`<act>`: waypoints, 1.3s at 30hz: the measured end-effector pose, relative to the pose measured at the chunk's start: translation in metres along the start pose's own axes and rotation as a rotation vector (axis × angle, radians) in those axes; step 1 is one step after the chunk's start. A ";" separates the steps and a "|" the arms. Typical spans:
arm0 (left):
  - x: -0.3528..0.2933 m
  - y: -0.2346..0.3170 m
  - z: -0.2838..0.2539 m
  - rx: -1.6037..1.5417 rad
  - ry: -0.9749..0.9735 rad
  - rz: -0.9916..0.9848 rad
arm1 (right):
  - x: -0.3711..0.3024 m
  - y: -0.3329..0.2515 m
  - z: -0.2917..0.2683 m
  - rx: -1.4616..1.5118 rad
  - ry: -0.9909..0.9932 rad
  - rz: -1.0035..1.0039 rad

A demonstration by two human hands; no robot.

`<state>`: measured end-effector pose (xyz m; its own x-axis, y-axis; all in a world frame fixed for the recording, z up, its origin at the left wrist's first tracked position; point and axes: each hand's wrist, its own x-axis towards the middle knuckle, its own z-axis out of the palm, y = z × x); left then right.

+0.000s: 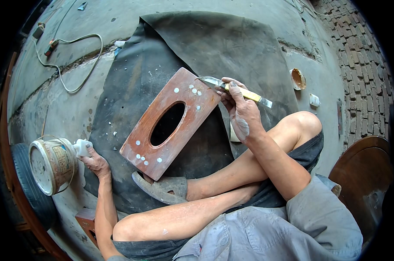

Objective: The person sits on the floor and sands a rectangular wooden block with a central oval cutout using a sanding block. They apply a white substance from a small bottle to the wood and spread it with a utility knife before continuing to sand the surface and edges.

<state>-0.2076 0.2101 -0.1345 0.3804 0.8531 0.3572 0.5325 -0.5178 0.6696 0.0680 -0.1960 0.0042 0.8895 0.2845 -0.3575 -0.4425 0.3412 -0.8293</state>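
In front of me lies a reddish-brown wooden tissue box, tilted on a dark mat. White filler-like spots dot its top near both ends, around a dark oval opening. My right hand is closed on a yellow-handled knife. Its thin metal blade reaches over the box's far end; whether it touches the wood I cannot tell. Out to the left, my left hand is closed round a small white plastic container, beside a lidded white bucket. A grey slipper on my foot is against the box's near corner.
The dark rubber mat has a folded-over layer. A cable loops at the far left. A tyre stands behind the bucket. To the right lie a cardboard tube, a small white container and a round wooden panel.
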 end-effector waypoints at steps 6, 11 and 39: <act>0.000 -0.003 0.000 -0.019 0.001 0.002 | 0.000 0.001 -0.002 0.044 -0.004 0.007; -0.001 -0.002 0.000 -0.027 -0.006 -0.014 | 0.000 0.000 -0.001 0.029 0.003 0.013; 0.001 -0.005 -0.001 -0.023 -0.005 0.013 | -0.001 0.000 0.003 -0.140 -0.033 -0.071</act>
<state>-0.2106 0.2137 -0.1371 0.3907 0.8461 0.3626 0.5103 -0.5269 0.6796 0.0664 -0.1935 0.0064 0.9127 0.2939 -0.2840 -0.3569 0.2342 -0.9043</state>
